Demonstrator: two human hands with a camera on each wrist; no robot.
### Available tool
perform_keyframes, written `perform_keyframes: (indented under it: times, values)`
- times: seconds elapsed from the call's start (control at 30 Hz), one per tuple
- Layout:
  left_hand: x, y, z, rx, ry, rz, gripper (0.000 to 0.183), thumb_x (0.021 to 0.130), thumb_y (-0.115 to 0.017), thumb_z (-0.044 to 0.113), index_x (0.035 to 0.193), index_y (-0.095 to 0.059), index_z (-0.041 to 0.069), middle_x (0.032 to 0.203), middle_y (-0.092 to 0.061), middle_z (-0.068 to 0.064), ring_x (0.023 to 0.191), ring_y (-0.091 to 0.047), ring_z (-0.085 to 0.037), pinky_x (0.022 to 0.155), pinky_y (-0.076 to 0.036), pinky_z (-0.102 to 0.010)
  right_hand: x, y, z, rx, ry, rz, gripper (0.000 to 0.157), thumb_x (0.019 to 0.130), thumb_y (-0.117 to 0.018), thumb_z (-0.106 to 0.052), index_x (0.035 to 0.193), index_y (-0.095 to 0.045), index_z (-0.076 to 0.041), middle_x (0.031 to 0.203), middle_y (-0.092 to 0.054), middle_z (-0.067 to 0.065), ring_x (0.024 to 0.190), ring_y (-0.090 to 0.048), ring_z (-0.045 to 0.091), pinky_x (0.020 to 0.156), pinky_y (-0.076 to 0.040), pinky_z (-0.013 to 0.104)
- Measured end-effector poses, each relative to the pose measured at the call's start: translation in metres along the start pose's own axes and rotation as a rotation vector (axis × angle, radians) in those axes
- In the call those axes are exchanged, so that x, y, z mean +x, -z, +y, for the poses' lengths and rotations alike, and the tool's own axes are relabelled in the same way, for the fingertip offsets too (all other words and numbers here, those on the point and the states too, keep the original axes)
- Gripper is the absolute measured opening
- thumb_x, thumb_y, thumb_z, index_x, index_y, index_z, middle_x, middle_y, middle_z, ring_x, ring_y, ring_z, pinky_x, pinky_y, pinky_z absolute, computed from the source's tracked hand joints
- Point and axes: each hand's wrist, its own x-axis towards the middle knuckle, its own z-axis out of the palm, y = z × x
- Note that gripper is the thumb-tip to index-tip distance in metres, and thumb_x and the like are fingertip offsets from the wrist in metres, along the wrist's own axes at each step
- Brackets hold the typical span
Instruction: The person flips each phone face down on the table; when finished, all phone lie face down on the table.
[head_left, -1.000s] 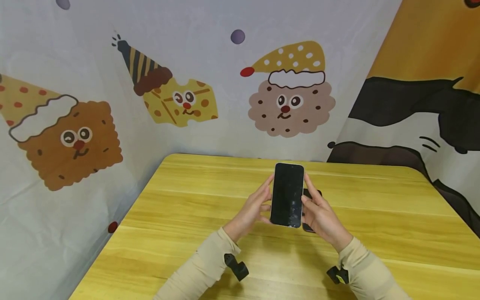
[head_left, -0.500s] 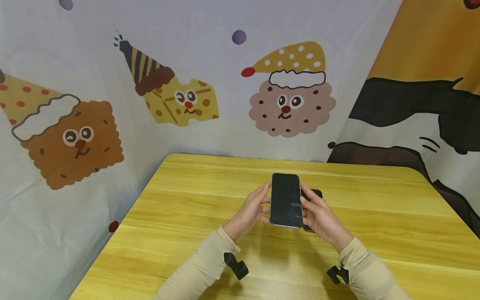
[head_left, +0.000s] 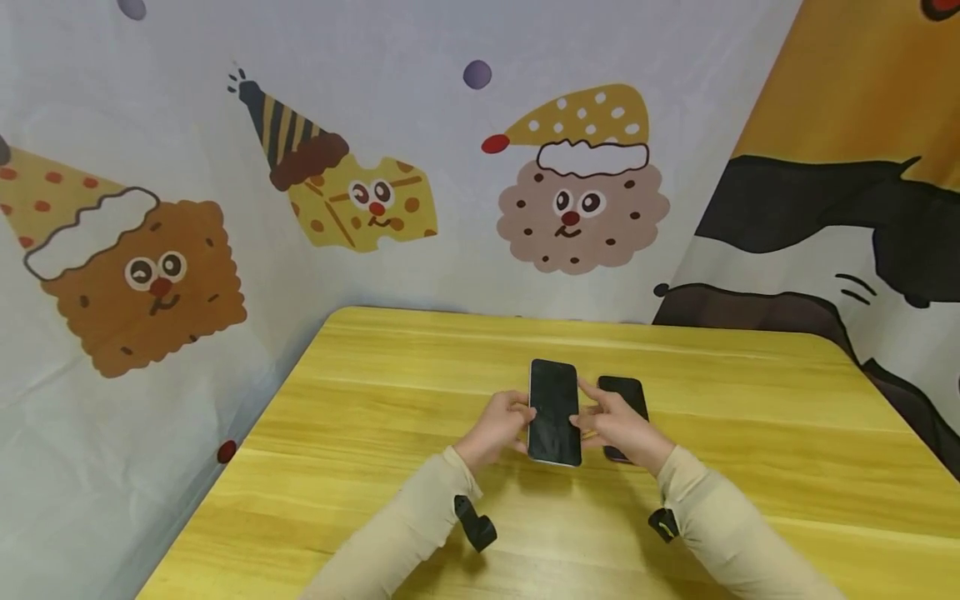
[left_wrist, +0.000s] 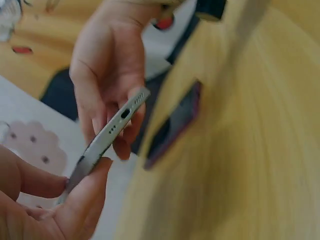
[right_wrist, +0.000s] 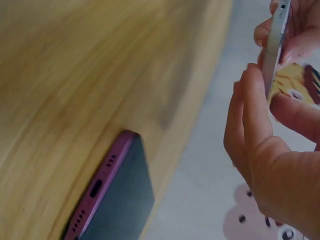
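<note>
Both hands hold a dark-screened smartphone (head_left: pixel 554 414) with a silver frame, raised over the table with its screen toward me. At its left edge, my left hand (head_left: pixel 495 429) pinches it, thumb on the front. My right hand (head_left: pixel 621 423) grips the right edge between thumb and fingers. The left wrist view shows the silver bottom edge of the smartphone (left_wrist: pixel 112 125) with its charging port. A second smartphone (head_left: pixel 624 398), purple-framed, lies face up on the table just behind my right hand, which covers part of it; its port end faces the right wrist camera (right_wrist: pixel 115 190).
The yellow wood-grain table (head_left: pixel 360 400) extends to a pale cloth backdrop (head_left: pixel 420 283) printed with cartoon biscuits and cheese. Black wrist cameras (head_left: pixel 476 525) hang below both sleeves.
The held smartphone has come down and moved left, with both hands following. More of the second smartphone now shows. The left thumb has come onto the front of the held smartphone.
</note>
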Motion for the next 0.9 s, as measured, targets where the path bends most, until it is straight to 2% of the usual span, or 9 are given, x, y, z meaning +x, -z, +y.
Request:
perform_keyframes:
  times: [0.1, 0.2, 0.27, 0.4, 0.47, 0.6, 0.77, 0.9]
  values:
    - [0.011, 0.002, -0.011, 0.066, 0.033, 0.058, 0.036, 0.09, -0.045, 0.003, 0.122, -0.044, -0.012, 0.106, -0.055, -0.022, 0.074, -0.058, -0.02, 0.048, -0.052, -0.03, 0.016, -0.007, 0.008, -0.063, -0.034, 0.03, 0.077, 0.084, -0.057, -0.006, 0.143, -0.007, -0.005, 0.111, -0.049, 0.028, 0.092, -0.061, 0.029, 0.073, -0.054, 0.039]
    - [0.023, 0.004, -0.021, 0.162, 0.054, 0.133, 0.036, 0.089, -0.047, 0.003, 0.122, -0.045, -0.013, 0.105, -0.056, -0.023, 0.065, -0.058, -0.017, 0.049, -0.052, -0.03, 0.03, -0.015, 0.015, -0.111, -0.054, 0.086, 0.071, 0.083, -0.057, -0.001, 0.14, -0.016, 0.002, 0.11, -0.049, 0.028, 0.086, -0.063, 0.027, 0.07, -0.055, 0.036]
    - [0.029, 0.005, -0.026, 0.228, 0.051, 0.185, 0.034, 0.088, -0.049, 0.003, 0.118, -0.049, -0.013, 0.105, -0.057, -0.025, 0.063, -0.059, -0.019, 0.048, -0.052, -0.03, 0.036, -0.021, 0.019, -0.131, -0.055, 0.134, 0.063, 0.082, -0.057, 0.0, 0.136, -0.026, 0.007, 0.114, -0.048, 0.03, 0.085, -0.063, 0.028, 0.069, -0.055, 0.035]
    - [0.036, 0.007, -0.035, 0.337, 0.052, 0.269, 0.028, 0.086, -0.054, 0.004, 0.11, -0.058, -0.01, 0.105, -0.061, -0.023, 0.062, -0.061, -0.02, 0.046, -0.05, -0.025, 0.042, -0.031, 0.023, -0.168, -0.053, 0.233, 0.043, 0.08, -0.061, -0.001, 0.12, -0.051, 0.008, 0.111, -0.055, 0.028, 0.081, -0.065, 0.026, 0.065, -0.055, 0.032]
    - [0.036, 0.007, -0.037, 0.388, 0.05, 0.274, 0.025, 0.085, -0.056, 0.005, 0.106, -0.061, -0.008, 0.1, -0.063, -0.019, 0.063, -0.06, -0.018, 0.047, -0.047, -0.024, 0.042, -0.034, 0.023, -0.201, -0.053, 0.259, 0.033, 0.079, -0.063, -0.003, 0.111, -0.06, 0.005, 0.103, -0.062, 0.023, 0.077, -0.065, 0.023, 0.063, -0.054, 0.03]
    - [0.034, 0.005, -0.034, 0.539, 0.007, 0.254, 0.022, 0.083, -0.06, 0.01, 0.097, -0.065, -0.006, 0.091, -0.065, -0.016, 0.069, -0.059, -0.019, 0.054, -0.047, -0.025, 0.042, -0.037, 0.022, -0.273, -0.04, 0.272, 0.022, 0.08, -0.062, -0.006, 0.1, -0.067, 0.001, 0.092, -0.067, 0.016, 0.074, -0.063, 0.019, 0.061, -0.052, 0.028]
    - [0.037, 0.001, -0.028, 0.742, -0.01, 0.251, 0.023, 0.081, -0.062, 0.014, 0.088, -0.064, -0.007, 0.095, -0.06, -0.019, 0.09, -0.055, -0.029, 0.072, -0.05, -0.033, 0.045, -0.037, 0.017, -0.318, -0.035, 0.258, 0.021, 0.082, -0.061, -0.008, 0.1, -0.067, 0.0, 0.089, -0.068, 0.014, 0.071, -0.061, 0.016, 0.058, -0.05, 0.026]
    - [0.039, -0.001, -0.025, 0.805, 0.02, 0.26, 0.024, 0.082, -0.061, 0.02, 0.079, -0.065, -0.004, 0.101, -0.057, -0.022, 0.094, -0.052, -0.034, 0.077, -0.047, -0.039, 0.048, -0.037, 0.015, -0.348, -0.071, 0.231, 0.025, 0.082, -0.059, -0.009, 0.104, -0.065, 0.0, 0.088, -0.067, 0.011, 0.066, -0.056, 0.014, 0.054, -0.044, 0.024]
